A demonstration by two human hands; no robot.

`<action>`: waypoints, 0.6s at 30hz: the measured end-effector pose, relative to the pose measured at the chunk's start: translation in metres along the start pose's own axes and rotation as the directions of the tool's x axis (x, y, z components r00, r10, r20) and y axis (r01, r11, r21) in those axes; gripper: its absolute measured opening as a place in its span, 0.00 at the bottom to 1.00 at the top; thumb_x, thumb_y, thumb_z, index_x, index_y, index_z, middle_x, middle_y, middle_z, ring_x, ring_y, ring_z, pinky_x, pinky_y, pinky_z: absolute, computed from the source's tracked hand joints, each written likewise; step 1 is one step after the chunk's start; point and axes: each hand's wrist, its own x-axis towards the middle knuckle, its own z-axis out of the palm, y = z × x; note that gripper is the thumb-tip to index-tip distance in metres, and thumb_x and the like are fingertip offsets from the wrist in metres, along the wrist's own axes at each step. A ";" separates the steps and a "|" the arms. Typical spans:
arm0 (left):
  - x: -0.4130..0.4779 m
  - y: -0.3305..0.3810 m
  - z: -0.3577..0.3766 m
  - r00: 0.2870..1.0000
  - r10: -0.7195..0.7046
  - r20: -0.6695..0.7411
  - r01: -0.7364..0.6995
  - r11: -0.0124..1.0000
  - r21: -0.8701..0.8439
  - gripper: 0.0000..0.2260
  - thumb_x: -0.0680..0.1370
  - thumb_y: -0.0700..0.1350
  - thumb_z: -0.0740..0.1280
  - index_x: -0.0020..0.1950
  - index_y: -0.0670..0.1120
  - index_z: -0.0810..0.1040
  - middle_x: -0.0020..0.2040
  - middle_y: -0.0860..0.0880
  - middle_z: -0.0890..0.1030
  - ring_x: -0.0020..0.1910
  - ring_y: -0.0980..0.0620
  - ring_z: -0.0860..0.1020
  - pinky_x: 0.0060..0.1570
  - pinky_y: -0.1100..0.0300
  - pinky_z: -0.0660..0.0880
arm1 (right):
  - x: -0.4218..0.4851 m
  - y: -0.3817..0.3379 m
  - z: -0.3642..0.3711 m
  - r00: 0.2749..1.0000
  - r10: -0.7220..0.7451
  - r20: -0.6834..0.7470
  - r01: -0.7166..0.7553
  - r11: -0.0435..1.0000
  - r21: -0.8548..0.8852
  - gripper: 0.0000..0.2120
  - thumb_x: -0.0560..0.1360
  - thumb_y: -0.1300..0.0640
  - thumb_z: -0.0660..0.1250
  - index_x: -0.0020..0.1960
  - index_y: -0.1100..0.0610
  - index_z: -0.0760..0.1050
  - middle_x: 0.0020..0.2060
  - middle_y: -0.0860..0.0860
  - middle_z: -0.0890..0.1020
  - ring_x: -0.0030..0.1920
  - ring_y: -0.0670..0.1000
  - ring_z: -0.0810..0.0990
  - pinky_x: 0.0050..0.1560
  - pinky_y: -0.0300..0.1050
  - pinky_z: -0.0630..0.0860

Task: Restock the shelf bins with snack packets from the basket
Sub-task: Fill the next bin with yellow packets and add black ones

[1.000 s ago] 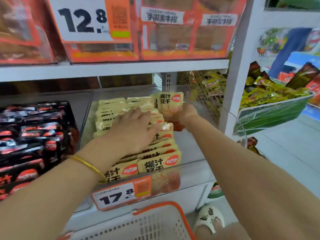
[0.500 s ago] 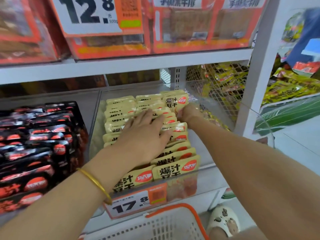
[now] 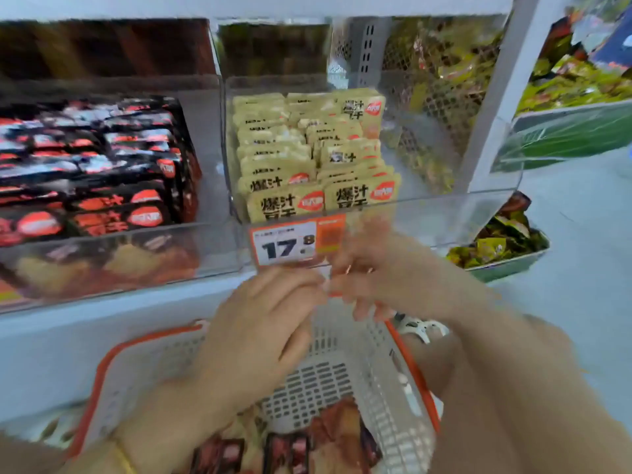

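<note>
Hovering over slotted plastic basket (image 3: 337, 378): left hand (image 3: 263, 336), right hand (image 3: 371, 273).

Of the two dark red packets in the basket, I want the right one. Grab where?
Pinch the right dark red packet by its far short edge, coming straight down: it seems to lie flat, and the basket walls block sideways approaches.
</note>
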 end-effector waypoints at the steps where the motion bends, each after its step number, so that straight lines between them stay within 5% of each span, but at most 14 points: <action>1: -0.019 -0.011 0.016 0.993 -0.052 0.105 0.050 0.998 0.024 0.13 0.73 0.42 0.58 0.53 0.46 0.79 0.56 0.50 0.79 0.54 0.50 0.75 0.53 0.57 0.71 | 0.017 0.014 0.025 0.992 0.081 0.100 -0.073 0.994 -0.081 0.08 0.78 0.57 0.65 0.48 0.63 0.77 0.37 0.57 0.81 0.34 0.55 0.83 0.27 0.42 0.75; 3: -0.053 -0.036 0.047 0.947 -0.169 0.273 0.151 0.985 0.086 0.14 0.71 0.43 0.60 0.52 0.48 0.80 0.55 0.51 0.80 0.53 0.51 0.76 0.51 0.55 0.76 | 0.055 0.053 0.077 0.945 0.208 0.253 -0.138 0.953 -0.270 0.10 0.79 0.58 0.62 0.51 0.65 0.76 0.39 0.58 0.80 0.35 0.57 0.82 0.28 0.39 0.74; 6: -0.087 -0.064 0.079 0.873 -0.276 0.402 0.252 0.961 0.114 0.11 0.68 0.41 0.63 0.47 0.48 0.82 0.49 0.50 0.82 0.45 0.49 0.81 0.43 0.58 0.79 | 0.085 0.124 0.148 0.884 0.268 0.384 -0.056 0.874 -0.483 0.08 0.79 0.62 0.61 0.41 0.61 0.70 0.29 0.53 0.68 0.27 0.51 0.67 0.29 0.40 0.65; 9: -0.101 -0.075 0.097 0.825 -0.300 0.479 0.272 0.954 0.131 0.12 0.67 0.45 0.57 0.41 0.48 0.79 0.40 0.51 0.80 0.38 0.50 0.79 0.35 0.62 0.74 | 0.079 0.183 0.203 0.829 0.394 0.397 -0.134 0.829 -0.543 0.04 0.79 0.59 0.60 0.48 0.58 0.73 0.38 0.58 0.76 0.37 0.57 0.75 0.39 0.45 0.72; 14: -0.109 -0.082 0.108 0.784 -0.356 0.509 0.356 0.929 0.100 0.15 0.75 0.44 0.54 0.51 0.44 0.79 0.49 0.48 0.78 0.49 0.47 0.76 0.45 0.56 0.70 | 0.072 0.230 0.269 0.751 0.451 0.482 -0.161 0.834 -0.528 0.20 0.78 0.53 0.64 0.67 0.60 0.67 0.62 0.58 0.74 0.58 0.59 0.75 0.56 0.49 0.74; 18: -0.114 -0.084 0.105 0.716 -0.431 0.548 0.450 0.886 0.110 0.10 0.78 0.42 0.59 0.56 0.45 0.76 0.54 0.49 0.75 0.55 0.49 0.72 0.52 0.56 0.69 | 0.073 0.224 0.277 0.710 0.455 0.537 -0.133 0.836 -0.532 0.12 0.79 0.53 0.63 0.54 0.63 0.74 0.51 0.58 0.77 0.51 0.57 0.77 0.47 0.46 0.73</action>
